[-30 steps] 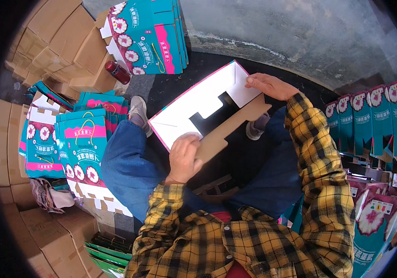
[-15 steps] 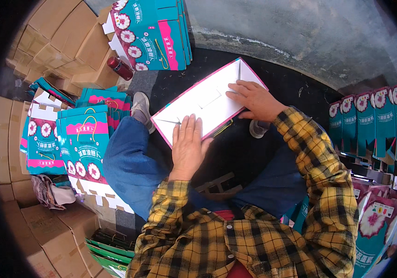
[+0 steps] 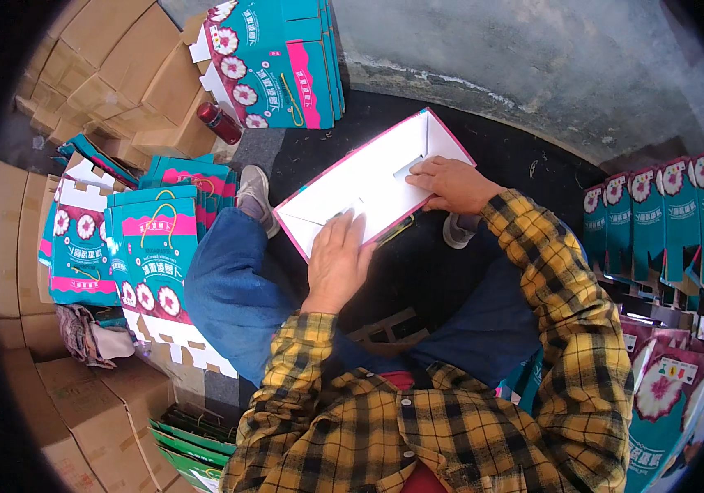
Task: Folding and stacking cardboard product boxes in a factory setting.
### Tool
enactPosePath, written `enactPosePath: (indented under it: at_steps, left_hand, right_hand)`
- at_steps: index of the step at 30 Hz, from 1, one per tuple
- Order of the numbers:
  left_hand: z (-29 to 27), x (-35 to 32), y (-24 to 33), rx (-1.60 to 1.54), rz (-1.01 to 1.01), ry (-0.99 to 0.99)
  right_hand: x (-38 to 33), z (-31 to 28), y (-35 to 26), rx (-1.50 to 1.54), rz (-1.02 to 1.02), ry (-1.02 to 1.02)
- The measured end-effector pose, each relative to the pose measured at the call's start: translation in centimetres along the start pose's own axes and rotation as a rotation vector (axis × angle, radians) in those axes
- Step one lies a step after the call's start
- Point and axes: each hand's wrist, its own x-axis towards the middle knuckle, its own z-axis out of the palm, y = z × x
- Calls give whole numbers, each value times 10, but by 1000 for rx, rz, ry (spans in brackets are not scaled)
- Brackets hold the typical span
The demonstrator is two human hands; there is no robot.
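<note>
A carton box (image 3: 381, 189), white inside with a pink rim, lies tilted between my knees, its open side facing up. My left hand (image 3: 338, 259) reaches over the near left edge, fingers stretched and fingertips on the white inner panels. My right hand (image 3: 455, 185) rests over the near right wall, its fingers bent but apart from the thumb, touching the panel beside a small grey gap. Neither hand grips anything visible. The fingertips partly hide the flaps under them. A strip of yellow cord (image 3: 397, 230) shows below the near wall.
Flat teal and pink cartons (image 3: 155, 238) lie at left, with another stack (image 3: 286, 66) at the far wall. Brown boxes (image 3: 114, 62) line the left side. A red bottle (image 3: 219, 123) stands nearby. Folded teal boxes (image 3: 648, 218) stand in rows at right.
My right hand has moved slightly down and its fingers have bent further. My left fingertips have shifted inward on the panels. A grey gap now shows near the right fingers.
</note>
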Motion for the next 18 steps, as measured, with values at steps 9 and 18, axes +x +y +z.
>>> enactPosePath:
  at_steps: [9,18]
  left_hand:
    - [-4,-10,-100,-848,-682,268]
    - [71,-26,-138,-1870,-1076,-114]
  right_hand:
    - [-20,18,80,670,609,655]
    - [-66,111,141,1350,733,85]
